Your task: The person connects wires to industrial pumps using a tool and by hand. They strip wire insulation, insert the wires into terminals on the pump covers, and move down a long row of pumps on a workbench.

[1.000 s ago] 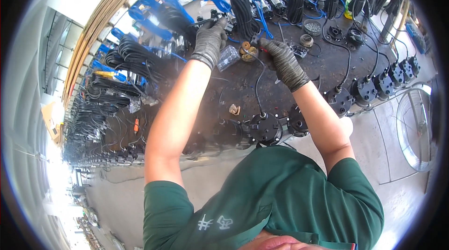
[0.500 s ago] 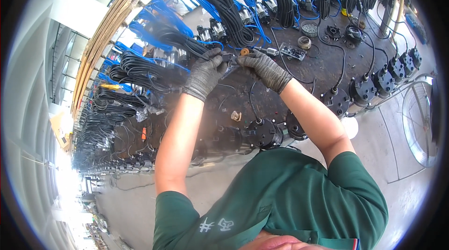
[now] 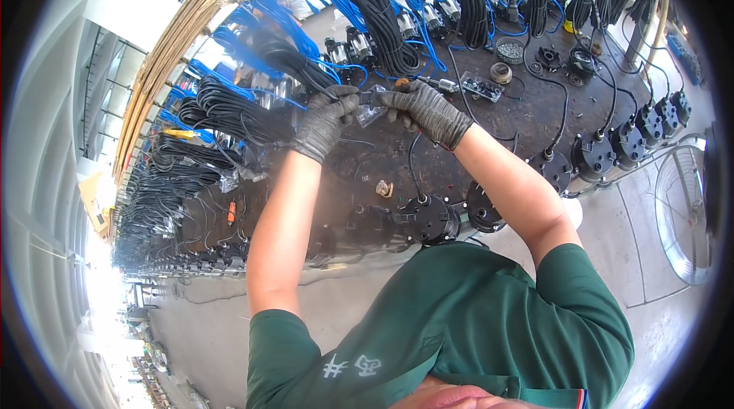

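Clear little plastic bag (image 3: 372,112) sat between the two hands, just above the middle of the frame, held up over the dark, dirty bench (image 3: 428,141). The left hand (image 3: 327,120), in a grey knit glove, was closed, with its fingers pinching the left edge of the bag. The right hand (image 3: 423,107), in the same kind of glove, was closed too, pinching the right edge. A thin black cable end seemed to meet the bag there, but it was too small to be sure.

It looked like the person was pulling the bag open or getting at something small inside it. The next move would call for a tight pinch on both sides and a slow pull, so nothing small fell out onto the bench.

Near the top of the frame hung thick bundles of black cable (image 3: 375,4) and loops of blue cable (image 3: 275,19). Round black pump-like parts (image 3: 428,218) stood in a row along the near edge of the bench, toward the lower right. A small clear tray of little parts (image 3: 482,88) lay to the right of the hands.

Half a second earlier the hands were also close together over the bench, with the right hand near a small round brown thing. Now both hands sat lower in the frame and were joined on the bag.
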`<state>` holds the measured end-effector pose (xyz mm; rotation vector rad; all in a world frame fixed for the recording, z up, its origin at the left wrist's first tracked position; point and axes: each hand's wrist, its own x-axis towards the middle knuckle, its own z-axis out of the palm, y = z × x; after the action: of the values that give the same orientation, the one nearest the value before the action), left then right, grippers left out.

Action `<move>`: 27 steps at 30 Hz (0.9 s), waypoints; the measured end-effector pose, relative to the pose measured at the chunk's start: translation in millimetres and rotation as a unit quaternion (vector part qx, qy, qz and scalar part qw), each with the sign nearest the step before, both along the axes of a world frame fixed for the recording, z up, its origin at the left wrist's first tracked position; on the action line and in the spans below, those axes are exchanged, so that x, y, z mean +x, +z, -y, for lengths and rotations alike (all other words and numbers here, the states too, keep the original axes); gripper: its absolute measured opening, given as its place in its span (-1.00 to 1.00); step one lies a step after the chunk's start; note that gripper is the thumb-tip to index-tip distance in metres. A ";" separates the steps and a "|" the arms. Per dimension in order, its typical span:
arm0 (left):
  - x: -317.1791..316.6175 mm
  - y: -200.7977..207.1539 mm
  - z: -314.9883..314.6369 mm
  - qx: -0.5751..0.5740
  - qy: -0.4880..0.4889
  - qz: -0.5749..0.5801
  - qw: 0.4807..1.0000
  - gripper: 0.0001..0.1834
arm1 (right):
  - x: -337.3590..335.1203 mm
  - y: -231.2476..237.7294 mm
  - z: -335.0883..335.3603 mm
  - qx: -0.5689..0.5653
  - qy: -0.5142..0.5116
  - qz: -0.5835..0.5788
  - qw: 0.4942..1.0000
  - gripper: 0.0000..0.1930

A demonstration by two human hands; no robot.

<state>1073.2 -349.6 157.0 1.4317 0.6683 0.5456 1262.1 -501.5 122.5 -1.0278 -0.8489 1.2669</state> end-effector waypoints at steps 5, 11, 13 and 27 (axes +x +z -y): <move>8.8 2.9 11.9 0.098 0.018 -0.072 0.992 -0.81 | 4.7 -1.5 -1.8 -0.037 -0.008 0.067 0.997 -0.76; -3.8 -10.2 -0.8 0.049 -0.042 0.021 0.998 -0.82 | 11.8 6.1 1.8 0.015 0.042 0.120 0.992 -0.72; -1.0 -14.2 2.7 -0.064 -0.057 0.093 0.992 -0.81 | 15.8 -0.8 0.7 0.033 0.042 0.106 0.993 -0.71; 9.6 -20.3 16.1 -0.115 -0.026 0.135 0.984 -0.82 | 2.5 22.5 -2.9 0.027 0.003 0.118 0.993 -0.68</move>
<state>1082.8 -365.7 136.8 1.1312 0.4597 0.5884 1264.6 -498.5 145.1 -1.1482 -1.0609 1.1347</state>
